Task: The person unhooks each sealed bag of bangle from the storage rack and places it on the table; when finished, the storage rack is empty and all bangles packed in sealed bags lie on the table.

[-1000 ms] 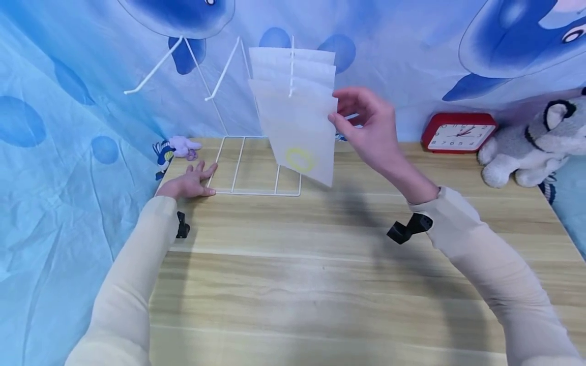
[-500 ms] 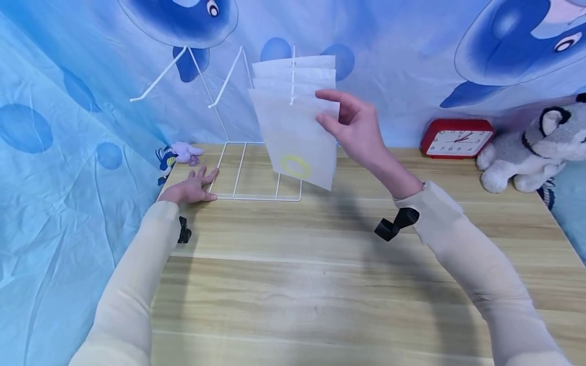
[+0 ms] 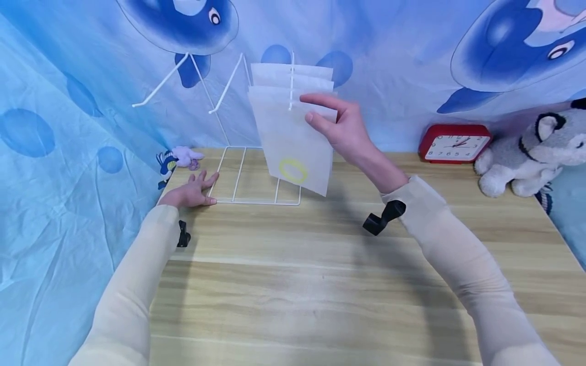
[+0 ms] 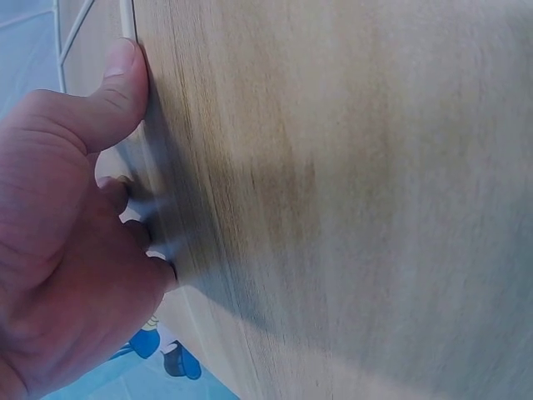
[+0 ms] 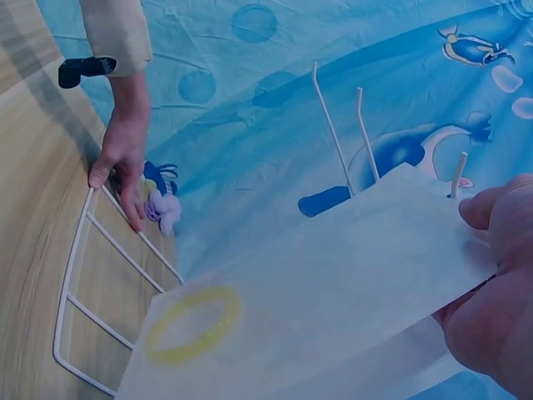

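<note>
A white wire rack (image 3: 256, 203) stands at the back left, with several prongs leaning forward. Several thin white paper sheets or pouches (image 3: 284, 137) hang in a stack on its rightmost prong (image 3: 291, 89). A yellow ring (image 3: 293, 171) shows on or through the front one. My right hand (image 3: 343, 124) is at the stack's upper right edge, thumb and index finger apart in front of the paper; the right wrist view leaves its other fingers largely hidden. My left hand (image 3: 189, 192) rests on the rack's left base wire, fingers spread, thumb at the front corner.
A red clock (image 3: 455, 144) and a grey-and-white plush dog (image 3: 526, 147) sit at the back right of the wooden table (image 3: 297, 290). A small purple toy (image 3: 185, 156) lies behind my left hand. Blue printed cloth (image 3: 389, 51) hangs behind.
My right hand has moved left across the top of the front paper toward the prong's tip. The front paper now sits closer to those behind. My left hand stays on the rack.
</note>
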